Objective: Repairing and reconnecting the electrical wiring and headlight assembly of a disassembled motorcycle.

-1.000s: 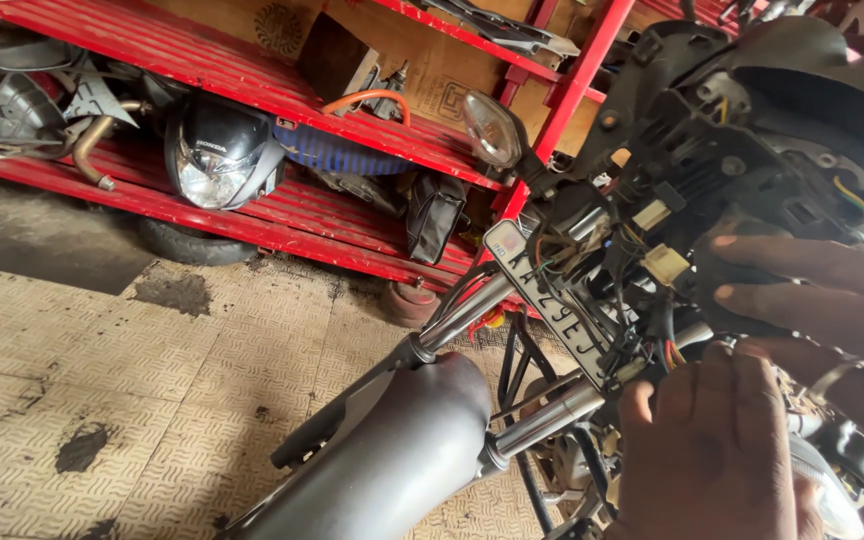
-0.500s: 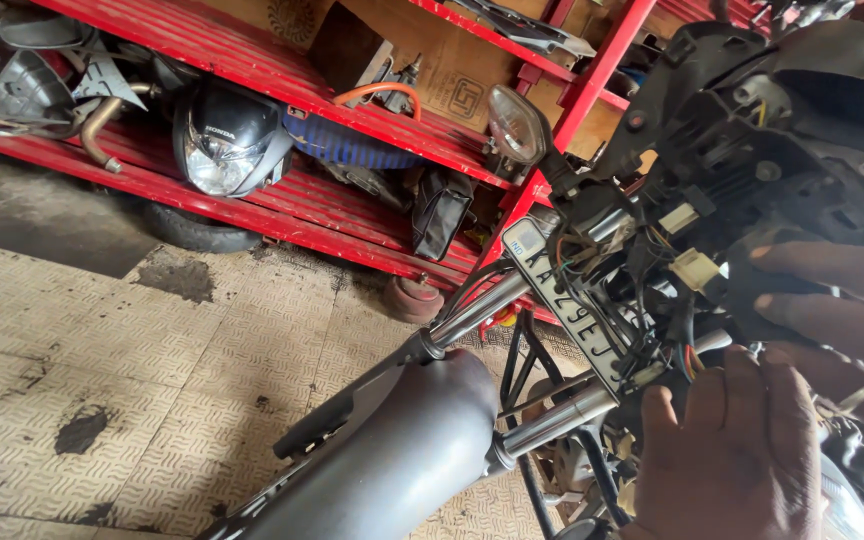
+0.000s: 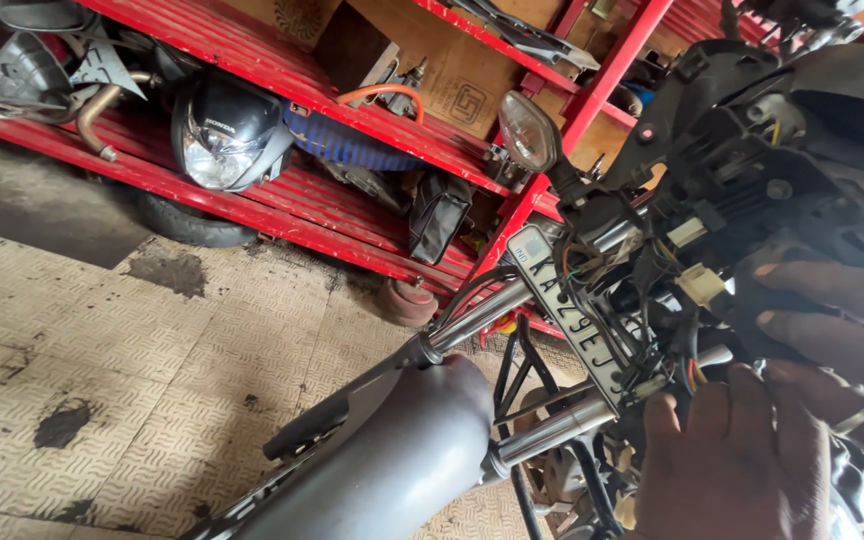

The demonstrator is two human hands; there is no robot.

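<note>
Clearly risky: left hand (image 3: 742, 470) with fingers loosely open beside wiring bundle (image 3: 677, 345), right hand (image 3: 837, 325) gripping black housing (image 3: 772, 200); could snag loose wires, unseating white connector (image 3: 704, 285).

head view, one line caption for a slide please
Two bare hands, left and right, at motorcycle front wiring beside red shelves.
</note>
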